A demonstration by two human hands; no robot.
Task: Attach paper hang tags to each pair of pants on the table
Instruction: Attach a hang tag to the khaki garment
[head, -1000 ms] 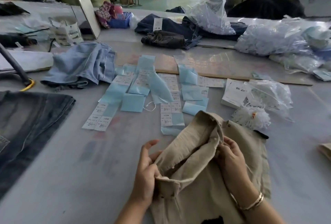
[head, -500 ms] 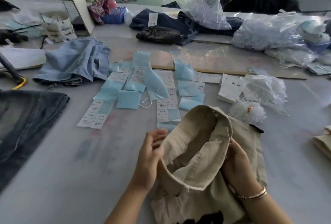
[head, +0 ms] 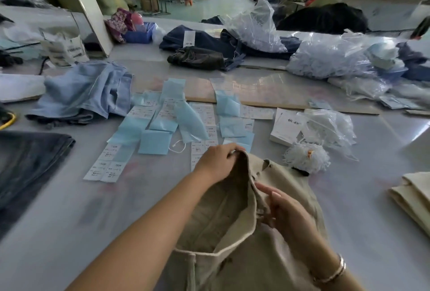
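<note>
Beige pants [head: 223,216] lie open at the waist on the grey table [head: 69,209] in front of me. My left hand [head: 217,162] grips the far edge of the waistband, stretched forward. My right hand [head: 288,214] pinches the waistband's near right side, fingers curled over the fabric. White and light blue paper hang tags [head: 153,125] lie spread in rows just beyond the pants. A bundle of white strings [head: 307,157] sits to the right of the tags.
Light blue jeans [head: 86,90] lie crumpled at the left, dark jeans [head: 28,165] at the near left edge. Folded beige cloth [head: 414,195] sits at the right. Plastic bags [head: 330,58], dark pants [head: 209,44] and a white tag booklet [head: 287,125] lie further back.
My left hand has reached forward along the waistband to its far edge, pulling the opening longer. My right hand has shifted a little up the near side of the waistband.
</note>
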